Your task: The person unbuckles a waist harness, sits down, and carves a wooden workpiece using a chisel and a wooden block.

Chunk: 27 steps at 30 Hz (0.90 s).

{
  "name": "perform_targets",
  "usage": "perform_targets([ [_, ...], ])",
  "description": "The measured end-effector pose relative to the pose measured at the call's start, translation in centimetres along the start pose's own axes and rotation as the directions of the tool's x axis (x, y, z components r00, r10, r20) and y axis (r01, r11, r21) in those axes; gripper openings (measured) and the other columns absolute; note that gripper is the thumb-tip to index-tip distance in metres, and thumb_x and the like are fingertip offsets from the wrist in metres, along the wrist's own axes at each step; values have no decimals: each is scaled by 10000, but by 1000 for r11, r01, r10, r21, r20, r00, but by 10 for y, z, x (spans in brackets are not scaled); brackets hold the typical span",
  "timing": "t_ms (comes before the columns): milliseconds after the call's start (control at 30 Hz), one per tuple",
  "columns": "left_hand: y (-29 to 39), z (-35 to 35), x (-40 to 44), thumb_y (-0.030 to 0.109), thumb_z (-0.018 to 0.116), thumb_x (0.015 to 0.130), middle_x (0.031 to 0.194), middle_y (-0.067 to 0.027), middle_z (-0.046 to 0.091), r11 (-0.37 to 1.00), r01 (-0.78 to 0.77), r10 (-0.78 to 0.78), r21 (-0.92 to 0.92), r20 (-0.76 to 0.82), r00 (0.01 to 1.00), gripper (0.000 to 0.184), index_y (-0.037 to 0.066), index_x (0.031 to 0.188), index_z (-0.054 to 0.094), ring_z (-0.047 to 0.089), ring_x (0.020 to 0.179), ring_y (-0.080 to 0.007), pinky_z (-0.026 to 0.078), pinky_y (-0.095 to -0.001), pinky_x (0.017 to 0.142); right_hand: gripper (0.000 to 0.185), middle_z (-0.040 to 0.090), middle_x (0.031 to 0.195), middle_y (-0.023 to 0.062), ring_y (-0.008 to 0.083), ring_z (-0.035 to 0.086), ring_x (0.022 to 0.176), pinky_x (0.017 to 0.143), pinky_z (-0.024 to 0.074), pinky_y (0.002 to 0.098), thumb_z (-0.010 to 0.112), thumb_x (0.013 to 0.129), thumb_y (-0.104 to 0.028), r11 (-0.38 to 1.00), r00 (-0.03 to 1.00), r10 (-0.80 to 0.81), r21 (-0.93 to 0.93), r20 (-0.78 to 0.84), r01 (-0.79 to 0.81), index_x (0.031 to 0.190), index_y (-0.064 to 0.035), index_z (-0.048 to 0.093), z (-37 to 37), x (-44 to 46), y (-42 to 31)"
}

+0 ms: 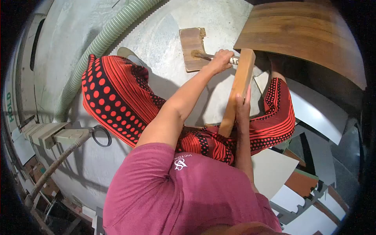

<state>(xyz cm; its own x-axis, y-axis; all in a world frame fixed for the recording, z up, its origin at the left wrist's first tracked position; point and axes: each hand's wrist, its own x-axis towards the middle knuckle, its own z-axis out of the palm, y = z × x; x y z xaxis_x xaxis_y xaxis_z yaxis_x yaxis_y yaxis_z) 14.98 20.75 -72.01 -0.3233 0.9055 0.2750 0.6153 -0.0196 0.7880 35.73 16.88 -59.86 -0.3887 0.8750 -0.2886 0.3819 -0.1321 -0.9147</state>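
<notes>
My left hand is closed around a slim tool with a dark shaft and a pale, printed handle end. The tool's far tip meets a brown patch on a small wooden board with one broken corner, which lies on the floor; I cannot make out the tool's kind. Its handle end reaches the side of a long wooden bar. That bar slants up from my lap, and my right hand holds it along its right side. Some of the right fingers are hidden behind the wood.
A large curved wood-grain panel stands at the upper right. A ribbed hose runs along the left. Several board offcuts lie at the lower right. A pole and a black ring are at the left.
</notes>
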Motion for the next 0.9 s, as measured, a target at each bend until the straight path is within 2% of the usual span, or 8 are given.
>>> perform_targets([
  [167,-1,-12,-6,18,625,648,929,-164,542,1000,16,-14,24,-62,998,372,40,999,502,514,919,-367,408,-444,807,698,311,1414,176,267,386,1229,1004,348,336,473,904,-261,977,995,43,204,93,-62,1456,-10,127,-6,11,24],
  [300,-1,-37,6,0,625,653,895,-174,520,996,90,-66,29,-462,885,371,21,996,484,496,859,-373,404,-455,786,666,302,1415,158,244,423,1195,978,369,324,440,933,-258,889,973,171,402,154,-220,1464,-37,104,-13,9,-5],
  [367,-10,-58,15,10,616,678,888,-170,518,926,243,-372,-290,-584,722,355,6,1003,474,509,840,-353,416,-437,801,671,300,1419,157,243,424,1196,974,368,327,450,931,-274,875,978,173,437,117,-208,1467,-51,114,-15,13,15],
  [567,-30,-120,-2,136,651,759,958,-207,566,824,423,-566,-376,-516,643,400,-27,1058,439,566,914,-319,439,-393,825,676,274,1445,154,257,353,1271,1034,294,330,456,927,-308,826,945,305,461,121,-326,1461,-35,144,-15,12,23],
  [633,-29,-117,-9,136,645,776,940,-153,556,815,436,-579,-381,-579,574,393,-15,1071,434,562,863,-260,455,-361,791,660,488,1190,87,150,539,902,738,468,262,462,935,-284,-19,805,321,853,499,-522,1461,-54,137,-30,28,45],
  [667,-30,-115,-13,136,639,792,923,-99,546,800,449,-592,-397,-643,485,386,-3,1084,428,558,813,-200,471,-329,757,660,488,1190,87,150,539,902,738,468,262,462,935,-284,-24,807,322,856,496,-516,1461,-54,137,-23,21,32],
  [733,-38,-111,-19,127,633,806,924,-97,545,791,436,-604,-429,-665,439,400,3,1111,406,561,811,-199,472,-330,758,649,442,1277,100,159,509,1019,838,437,268,459,939,-271,875,961,236,399,144,-274,1455,-28,149,-1,3,-14],
  [900,-37,-114,-23,121,625,830,929,-103,543,757,410,-639,-509,-710,297,438,4,1163,366,566,817,-198,471,-334,769,655,276,1451,202,271,292,1326,1070,239,323,471,918,-292,973,992,112,198,65,-123,1428,28,214,-2,22,39],
])
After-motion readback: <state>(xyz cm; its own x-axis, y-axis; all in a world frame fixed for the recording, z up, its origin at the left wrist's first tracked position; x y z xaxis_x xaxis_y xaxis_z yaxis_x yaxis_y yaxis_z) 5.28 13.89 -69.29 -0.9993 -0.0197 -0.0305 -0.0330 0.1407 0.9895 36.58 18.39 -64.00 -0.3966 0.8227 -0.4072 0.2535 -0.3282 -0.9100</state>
